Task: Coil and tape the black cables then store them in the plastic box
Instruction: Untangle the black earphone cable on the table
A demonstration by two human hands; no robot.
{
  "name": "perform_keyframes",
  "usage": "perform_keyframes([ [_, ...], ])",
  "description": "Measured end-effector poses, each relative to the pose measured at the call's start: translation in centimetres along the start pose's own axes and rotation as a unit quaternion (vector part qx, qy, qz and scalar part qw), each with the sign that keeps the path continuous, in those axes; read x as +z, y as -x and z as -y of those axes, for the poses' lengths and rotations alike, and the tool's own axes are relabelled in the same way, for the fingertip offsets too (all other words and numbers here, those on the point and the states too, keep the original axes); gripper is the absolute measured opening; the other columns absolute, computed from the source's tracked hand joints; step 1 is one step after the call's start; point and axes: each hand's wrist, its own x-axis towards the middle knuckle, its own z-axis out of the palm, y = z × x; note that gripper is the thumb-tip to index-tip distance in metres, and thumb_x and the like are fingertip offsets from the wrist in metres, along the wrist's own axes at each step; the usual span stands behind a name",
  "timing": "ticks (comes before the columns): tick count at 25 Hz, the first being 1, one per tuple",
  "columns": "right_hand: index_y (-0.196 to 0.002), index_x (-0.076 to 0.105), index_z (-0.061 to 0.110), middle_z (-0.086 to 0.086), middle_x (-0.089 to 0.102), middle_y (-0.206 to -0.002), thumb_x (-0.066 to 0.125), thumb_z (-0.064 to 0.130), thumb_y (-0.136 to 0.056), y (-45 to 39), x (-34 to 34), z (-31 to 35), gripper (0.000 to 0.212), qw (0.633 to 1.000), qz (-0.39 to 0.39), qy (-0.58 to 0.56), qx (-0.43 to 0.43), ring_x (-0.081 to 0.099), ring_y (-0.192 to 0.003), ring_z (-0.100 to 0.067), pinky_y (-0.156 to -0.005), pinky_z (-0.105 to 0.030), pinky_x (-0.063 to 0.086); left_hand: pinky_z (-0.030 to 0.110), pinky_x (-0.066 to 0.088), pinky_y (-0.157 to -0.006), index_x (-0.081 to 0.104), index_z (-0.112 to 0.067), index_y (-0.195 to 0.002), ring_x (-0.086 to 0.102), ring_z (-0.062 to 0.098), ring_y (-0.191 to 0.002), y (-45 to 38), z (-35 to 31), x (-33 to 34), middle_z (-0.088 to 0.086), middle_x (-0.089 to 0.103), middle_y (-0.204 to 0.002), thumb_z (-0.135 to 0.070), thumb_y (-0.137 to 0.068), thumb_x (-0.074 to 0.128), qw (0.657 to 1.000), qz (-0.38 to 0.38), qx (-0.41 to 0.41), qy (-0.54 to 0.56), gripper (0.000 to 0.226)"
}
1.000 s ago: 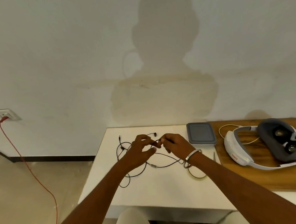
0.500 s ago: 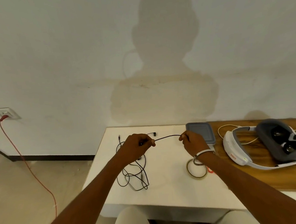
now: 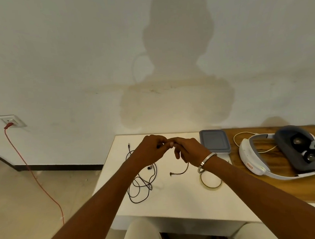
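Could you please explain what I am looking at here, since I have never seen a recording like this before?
There is no machine here: a person wears a camera on the head, so this single view looks forward and down along both arms. The left hand and the right hand meet above a white table, fingertips together, pinching a thin black cable; one end hangs below the right hand. More loose black cables lie tangled on the table under the left arm. A roll of clear tape lies near the right wrist, which wears a metal bangle. The grey-lidded plastic box sits closed at the back. To the right, on a wooden top, rests a white headset. The dark shape on the wall is the person's shadow.
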Motion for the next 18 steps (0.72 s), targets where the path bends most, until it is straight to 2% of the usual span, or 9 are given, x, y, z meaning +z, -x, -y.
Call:
perform_keyframes([
  [3, -0.117, 0.056, 0.015, 0.007, 0.053, -0.061, 0.032, 0.023, -0.101, 0.3, -0.6, -1.3, 0.029, 0.999, -0.047, 0.016, 0.013, 0.049, -0.046, -0.005, -0.051, -0.011, 0.042, 0.018, 0.031, -0.05, 0.069, -0.025, -0.08, 0.037, 0.011, -0.049, 0.4, 0.7, -0.6, -0.007, 0.042, -0.05, -0.042, -0.091, 0.059, 0.999, 0.018, -0.016, 0.021, 0.023],
  [6, -0.106, 0.059, 0.018, 0.0, 0.053, -0.06, 0.035, 0.024, -0.1, 0.3, -1.5, -3.8, 0.025, 0.988, -0.14, 0.01, 0.058, 0.056, -0.056, -0.025, -0.062, -0.045, 0.053, 0.02, 0.031, -0.05, 0.069, -0.026, -0.078, 0.035, 0.009, -0.046, 0.9, 1.8, -1.4, -0.004, 0.043, -0.051, -0.043, -0.092, 0.057, 0.999, 0.026, -0.025, 0.032, 0.025],
  [8, -0.099, 0.061, 0.018, 0.0, 0.055, -0.064, 0.037, 0.022, -0.099, 0.4, -2.1, -5.6, 0.024, 0.98, -0.17, 0.02, 0.105, 0.06, -0.065, -0.031, -0.07, -0.051, 0.052, 0.019, 0.031, -0.05, 0.069, -0.027, -0.079, 0.034, 0.007, -0.046, 1.2, 2.5, -1.9, -0.002, 0.043, -0.053, -0.045, -0.092, 0.056, 0.999, 0.021, -0.03, 0.019, 0.026],
  [10, -0.094, 0.061, 0.021, 0.001, 0.06, -0.075, 0.041, 0.02, -0.097, 0.8, -2.5, -6.3, 0.02, 0.979, -0.133, 0.049, 0.144, 0.064, -0.079, -0.029, -0.079, -0.05, 0.051, 0.017, 0.03, -0.05, 0.069, -0.028, -0.079, 0.034, 0.007, -0.047, 1.3, 2.9, -2.0, -0.002, 0.042, -0.053, -0.044, -0.093, 0.055, 0.999, 0.014, -0.032, 0.013, 0.025],
  [12, -0.106, 0.058, 0.026, 0.003, 0.064, -0.095, 0.052, 0.021, -0.091, 1.3, -2.6, -5.6, 0.017, 0.978, -0.053, 0.114, 0.167, 0.063, -0.097, -0.024, -0.092, -0.046, 0.047, 0.013, 0.028, -0.046, 0.069, -0.028, -0.08, 0.033, 0.006, -0.044, 1.3, 2.5, -1.9, -0.003, 0.04, -0.052, -0.042, -0.094, 0.055, 0.999, 0.012, -0.027, 0.015, 0.024],
  [14, -0.131, 0.041, 0.03, 0.009, 0.059, -0.116, 0.063, 0.029, -0.084, 1.3, -2.3, -4.0, 0.051, 0.974, 0.032, 0.173, 0.145, 0.055, -0.113, -0.018, -0.102, -0.045, 0.038, 0.011, 0.026, -0.044, 0.07, -0.025, -0.083, 0.033, 0.006, -0.042, 1.0, 1.7, -1.3, -0.005, 0.039, -0.051, -0.04, -0.094, 0.055, 1.0, 0.014, -0.014, 0.019, 0.024],
  [16, -0.145, 0.019, 0.029, 0.008, 0.049, -0.132, 0.072, 0.037, -0.076, 0.8, -1.9, -1.5, 0.088, 0.98, 0.11, 0.131, 0.099, 0.043, -0.123, -0.015, -0.107, -0.046, 0.033, 0.012, 0.027, -0.044, 0.071, -0.021, -0.086, 0.034, 0.005, -0.041, 0.5, 0.8, -0.6, -0.008, 0.04, -0.048, -0.037, -0.094, 0.057, 1.0, 0.013, -0.006, 0.016, 0.023],
  [17, -0.147, 0.013, 0.028, 0.006, 0.046, -0.135, 0.075, 0.038, -0.073, 0.5, -1.6, -0.2, 0.097, 0.985, 0.135, 0.077, 0.078, 0.04, -0.124, -0.013, -0.108, -0.044, 0.033, 0.012, 0.028, -0.045, 0.071, -0.019, -0.087, 0.036, 0.005, -0.042, 0.3, 0.4, -0.2, -0.008, 0.043, -0.049, -0.036, -0.094, 0.057, 1.0, 0.013, -0.001, 0.014, 0.023],
  [18, -0.146, 0.016, 0.027, 0.003, 0.048, -0.133, 0.075, 0.036, -0.074, 0.2, -1.0, 0.7, 0.094, 0.989, 0.136, 0.027, 0.059, 0.041, -0.122, -0.013, -0.108, -0.042, 0.036, 0.012, 0.03, -0.048, 0.071, -0.018, -0.088, 0.04, 0.006, -0.044, 0.1, 0.2, 0.1, -0.006, 0.052, -0.054, -0.036, -0.094, 0.057, 1.0, 0.014, 0.003, 0.014, 0.024],
])
